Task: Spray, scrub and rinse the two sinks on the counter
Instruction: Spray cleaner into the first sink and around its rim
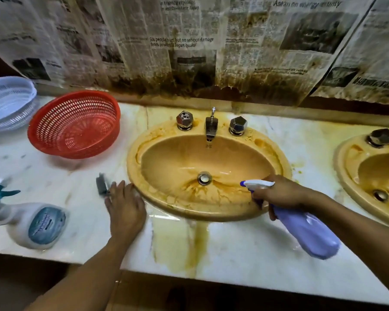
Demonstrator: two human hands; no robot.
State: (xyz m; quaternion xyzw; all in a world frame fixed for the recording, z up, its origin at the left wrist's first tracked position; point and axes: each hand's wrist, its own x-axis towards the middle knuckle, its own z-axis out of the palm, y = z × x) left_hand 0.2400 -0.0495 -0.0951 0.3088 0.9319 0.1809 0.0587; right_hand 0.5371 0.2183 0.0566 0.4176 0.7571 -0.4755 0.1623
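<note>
Early stage, by my reading: spraying is under way, scrubbing and rinsing not begun. Right hand (279, 194) grips the purple spray bottle (308, 232) at its neck, nozzle pointing into the near sink (134, 163), an oval, glossy orange-tan basin with brown veined stains around the metal drain (204, 178). Second sink (341, 167), at the right edge, looks equally stained. Left hand (126, 207) lies flat on the marble counter (245, 259), fingers straight, holding nothing, tips at a small grey brush (102, 184), which is blurred. Yellow run-off marks the white stone below the rim.
</note>
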